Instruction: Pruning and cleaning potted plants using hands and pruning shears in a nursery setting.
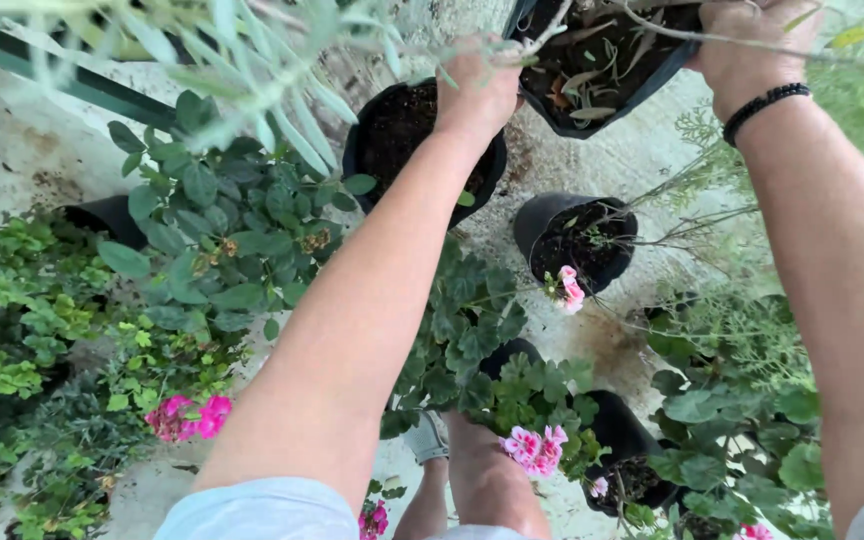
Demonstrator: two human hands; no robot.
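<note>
both hands lift 1 black grow bag of soil and dry leaves at the top of the view. left hand closes on its left rim; right hand, wearing a black wristband, clasps the right rim. below stand black pots, pink geraniums and grey paving.

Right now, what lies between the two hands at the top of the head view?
Between the left hand and right hand hangs the black grow bag they hold by its rim, filled with soil and dry leaves; the head view shows it.
</note>
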